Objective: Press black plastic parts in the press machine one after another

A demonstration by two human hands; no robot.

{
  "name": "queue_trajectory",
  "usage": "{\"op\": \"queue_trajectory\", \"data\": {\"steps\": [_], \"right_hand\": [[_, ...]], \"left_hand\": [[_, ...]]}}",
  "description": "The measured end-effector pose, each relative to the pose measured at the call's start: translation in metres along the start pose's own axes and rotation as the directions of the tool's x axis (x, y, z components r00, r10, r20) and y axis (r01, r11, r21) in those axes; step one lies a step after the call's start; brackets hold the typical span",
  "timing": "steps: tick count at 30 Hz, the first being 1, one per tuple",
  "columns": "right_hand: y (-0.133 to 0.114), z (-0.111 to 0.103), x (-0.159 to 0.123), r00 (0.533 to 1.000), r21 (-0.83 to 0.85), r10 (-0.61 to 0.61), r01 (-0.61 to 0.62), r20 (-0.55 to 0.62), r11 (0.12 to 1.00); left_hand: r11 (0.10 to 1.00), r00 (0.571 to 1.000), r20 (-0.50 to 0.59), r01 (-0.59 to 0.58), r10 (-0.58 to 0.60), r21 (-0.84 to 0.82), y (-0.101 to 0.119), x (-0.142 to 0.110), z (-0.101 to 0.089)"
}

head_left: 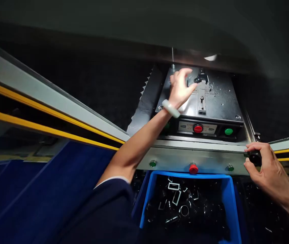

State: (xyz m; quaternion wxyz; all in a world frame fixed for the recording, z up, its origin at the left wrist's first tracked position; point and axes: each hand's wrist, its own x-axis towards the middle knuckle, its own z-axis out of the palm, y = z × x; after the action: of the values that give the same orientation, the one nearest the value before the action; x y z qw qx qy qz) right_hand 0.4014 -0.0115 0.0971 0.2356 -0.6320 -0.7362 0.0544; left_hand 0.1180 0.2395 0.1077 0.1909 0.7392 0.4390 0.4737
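Note:
My left hand (181, 89) reaches up over a scuffed steel plate (223, 101), fingers spread and holding nothing. Its fingertips are close to a small black knob (197, 80), but I cannot tell if they touch it. A pale bangle (171, 108) circles that wrist. At the right end of the machine's steel front rail (174, 156), my right hand (266, 166) grips a black knob (255, 159) between thumb and fingers.
A control panel below the plate carries a red button (198, 128) and a green button (228, 131). A toothed steel blade (144, 98) stands to the left. Below the rail sits a blue bin (144, 203) of metal and black pieces. Yellow-striped rails (45, 115) run along the left.

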Motion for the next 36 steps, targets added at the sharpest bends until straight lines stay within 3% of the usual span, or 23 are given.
{"op": "queue_trajectory", "data": {"steps": [1,2,4,6,8,10,14,18,21,23,25,27,29,31,33,36], "right_hand": [[0.003,0.006,-0.014,1.000,-0.018,0.028,-0.028,0.004,0.999],[0.006,0.014,-0.027,0.999,-0.046,0.049,-0.049,0.000,0.998],[0.013,0.030,-0.046,0.998,-0.110,0.064,-0.064,0.001,0.992],[0.021,0.045,-0.061,0.997,-0.191,0.080,-0.075,0.019,0.979],[0.028,0.055,-0.072,0.992,-0.274,0.123,-0.107,0.041,0.956],[0.032,0.063,-0.077,0.983,-0.331,0.175,-0.151,0.046,0.932],[0.035,0.075,-0.076,0.977,-0.383,0.196,-0.150,0.086,0.912],[0.036,0.079,-0.074,0.973,-0.365,0.189,-0.131,0.129,0.922],[0.044,0.056,-0.087,0.963,-0.333,0.250,-0.204,0.103,0.921],[0.049,0.030,-0.103,0.951,-0.394,0.308,-0.273,0.029,0.878],[0.050,0.006,-0.119,0.938,-0.481,0.340,-0.327,-0.064,0.813],[0.042,-0.002,-0.131,0.943,-0.531,0.317,-0.322,-0.105,0.783],[0.025,0.012,-0.138,0.965,-0.479,0.261,-0.242,-0.028,0.844],[0.002,0.043,-0.140,0.973,-0.336,0.188,-0.134,0.135,0.932],[-0.019,0.080,-0.141,0.946,-0.235,0.135,-0.065,0.294,0.970],[-0.033,0.125,-0.141,0.893,-0.267,0.127,-0.008,0.431,0.964]], "left_hand": [[0.996,0.995,-0.094,0.027,-0.019,0.086,0.006,-0.036,-0.014],[0.995,0.994,-0.111,0.038,-0.027,0.097,0.012,-0.075,-0.029],[0.993,0.993,-0.118,0.022,-0.008,0.116,0.020,-0.153,-0.058],[0.981,0.996,-0.062,0.078,-0.068,0.176,0.017,-0.219,-0.081],[0.950,0.981,0.068,0.159,-0.183,0.267,0.004,-0.264,-0.095],[0.912,0.946,0.186,0.184,-0.266,0.366,-0.013,-0.287,-0.102],[0.881,0.904,0.327,0.101,-0.275,0.463,-0.037,-0.293,-0.107],[0.825,0.913,0.308,0.050,-0.266,0.564,-0.032,-0.290,-0.106],[0.815,0.936,0.199,0.133,-0.290,0.565,-0.015,-0.295,-0.101],[0.860,0.945,0.144,0.195,-0.293,0.472,0.001,-0.302,-0.097],[0.920,0.938,0.213,0.189,-0.272,0.343,0.019,-0.308,-0.090],[0.947,0.901,0.359,0.141,-0.243,0.287,0.036,-0.315,-0.083],[0.937,0.841,0.477,0.092,-0.255,0.338,0.048,-0.320,-0.077],[0.906,0.785,0.543,0.054,-0.298,0.419,0.054,-0.322,-0.073],[0.885,0.747,0.577,0.033,-0.331,0.465,0.055,-0.322,-0.072],[0.892,0.713,0.612,0.041,-0.342,0.450,0.052,-0.319,-0.069]]}}
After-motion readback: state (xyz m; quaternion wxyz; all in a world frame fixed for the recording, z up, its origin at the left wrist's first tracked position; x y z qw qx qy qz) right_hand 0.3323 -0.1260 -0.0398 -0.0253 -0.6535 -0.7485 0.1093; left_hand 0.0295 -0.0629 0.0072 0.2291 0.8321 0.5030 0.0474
